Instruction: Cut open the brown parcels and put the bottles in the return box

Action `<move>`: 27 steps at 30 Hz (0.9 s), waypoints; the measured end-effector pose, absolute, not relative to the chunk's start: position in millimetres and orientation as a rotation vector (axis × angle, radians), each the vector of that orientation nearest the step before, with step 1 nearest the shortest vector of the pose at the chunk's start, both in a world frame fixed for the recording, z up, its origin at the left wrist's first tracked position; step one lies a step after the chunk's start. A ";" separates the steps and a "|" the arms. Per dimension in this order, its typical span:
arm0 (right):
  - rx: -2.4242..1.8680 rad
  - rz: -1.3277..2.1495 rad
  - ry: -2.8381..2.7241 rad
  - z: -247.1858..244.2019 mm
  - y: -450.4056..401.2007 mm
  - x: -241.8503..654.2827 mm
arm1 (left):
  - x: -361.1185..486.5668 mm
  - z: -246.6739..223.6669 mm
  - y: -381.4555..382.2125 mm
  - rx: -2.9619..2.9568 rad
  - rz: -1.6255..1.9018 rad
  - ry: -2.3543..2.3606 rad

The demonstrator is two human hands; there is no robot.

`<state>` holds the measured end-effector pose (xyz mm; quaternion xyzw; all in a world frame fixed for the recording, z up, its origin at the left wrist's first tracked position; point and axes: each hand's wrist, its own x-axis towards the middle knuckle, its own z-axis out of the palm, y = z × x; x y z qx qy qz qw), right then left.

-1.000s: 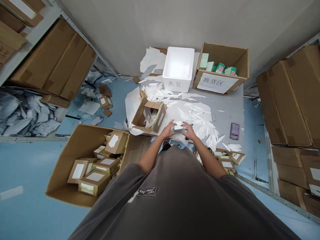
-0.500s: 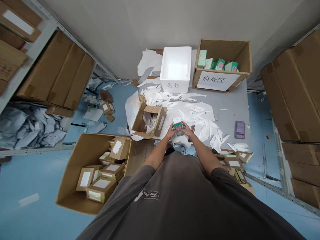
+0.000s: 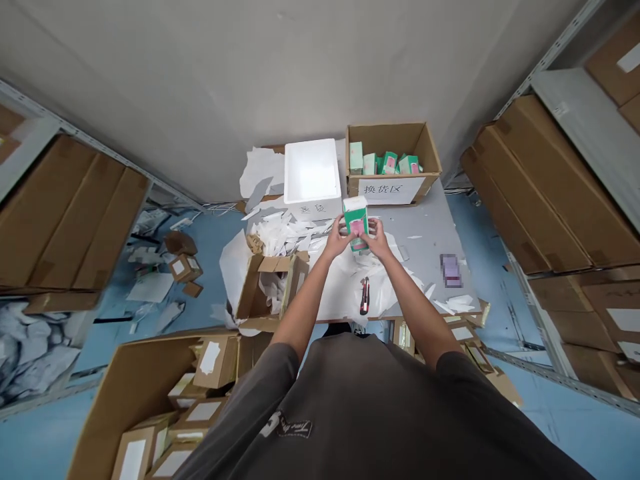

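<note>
Between my two hands is a green and white carton with a pink panel on its front, raised above the table. My left hand grips its left side, and my right hand grips its right side, with both thumbs on the front. Below the carton, a red and black utility knife lies on white paper. Beyond my hands stand a white foam box and an open cardboard box with several similar green cartons inside.
An opened small cardboard box sits left of my arms. White paper strips litter the table. A phone-like item, blurred out, lies at right. A large carton of taped parcels stands lower left; shelves flank both sides.
Both hands have lifted the green carton forward and up from the near table edge, toward the boxes at the back. My view has tilted upward and turned right.
</note>
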<state>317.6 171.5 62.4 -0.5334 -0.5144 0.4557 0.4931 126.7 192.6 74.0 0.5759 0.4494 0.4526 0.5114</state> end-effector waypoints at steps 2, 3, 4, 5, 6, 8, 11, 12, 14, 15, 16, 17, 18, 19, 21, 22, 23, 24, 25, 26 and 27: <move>-1.291 1.019 -1.275 82.1 210.8 329.0 | 138.7 92.0 239.9 1.447 1.086 1.045; -1.294 0.981 -1.287 91.0 230.4 334.2 | 145.0 99.6 263.3 1.466 1.082 1.018; -1.299 0.943 -1.296 99.2 249.9 339.1 | 151.6 106.2 286.4 1.479 1.079 0.991; -1.306 0.905 -1.298 106.7 269.6 343.7 | 158.5 112.1 309.2 1.487 1.079 0.961; -1.313 0.872 -1.297 113.6 289.6 348.2 | 165.5 117.4 331.9 1.493 1.081 0.929; -1.332 0.823 -1.296 125.4 331.1 357.7 | 179.7 126.6 378.0 1.505 1.091 0.879; -1.378 0.771 -1.322 140.2 394.3 378.0 | 200.9 139.7 447.0 1.557 1.089 0.890; -1.410 0.744 -1.335 144.5 413.2 386.8 | 207.4 143.9 468.1 1.581 1.074 0.916; -1.503 0.656 -1.349 151.7 442.7 405.7 | 217.5 151.0 502.0 1.623 1.026 0.984; -1.558 0.604 -1.349 154.0 451.9 414.4 | 220.2 153.2 513.2 1.638 1.007 1.012; -1.606 0.554 -1.347 155.5 456.8 421.4 | 220.8 154.3 519.8 1.651 0.999 1.031; -1.640 0.511 -1.351 156.1 457.3 426.0 | 219.0 154.3 521.6 1.666 1.006 1.038; -1.655 0.478 -1.368 156.0 453.9 427.6 | 214.4 153.5 519.1 1.687 1.022 1.033; -1.653 0.453 -1.399 155.7 446.9 425.9 | 206.7 152.1 512.7 1.717 1.041 1.018; -1.615 0.415 -1.496 155.4 424.6 413.1 | 181.5 149.4 491.3 1.809 1.055 1.004; -1.590 0.397 -1.548 156.1 410.6 402.9 | 163.7 148.5 477.5 1.864 1.037 1.021; -1.569 0.381 -1.595 157.3 395.4 391.0 | 142.5 147.8 462.0 1.919 1.003 1.061; -1.552 0.369 -1.634 158.9 379.3 378.3 | 118.2 147.4 444.6 1.970 0.961 1.126; -1.539 0.359 -1.663 160.7 362.4 365.4 | 91.3 147.1 425.1 2.013 0.910 1.211; -1.527 0.353 -1.684 162.3 344.9 352.9 | 62.8 146.7 402.9 2.052 0.847 1.288; -1.517 0.352 -1.699 163.5 326.9 341.4 | 33.6 145.9 377.4 2.083 0.777 1.357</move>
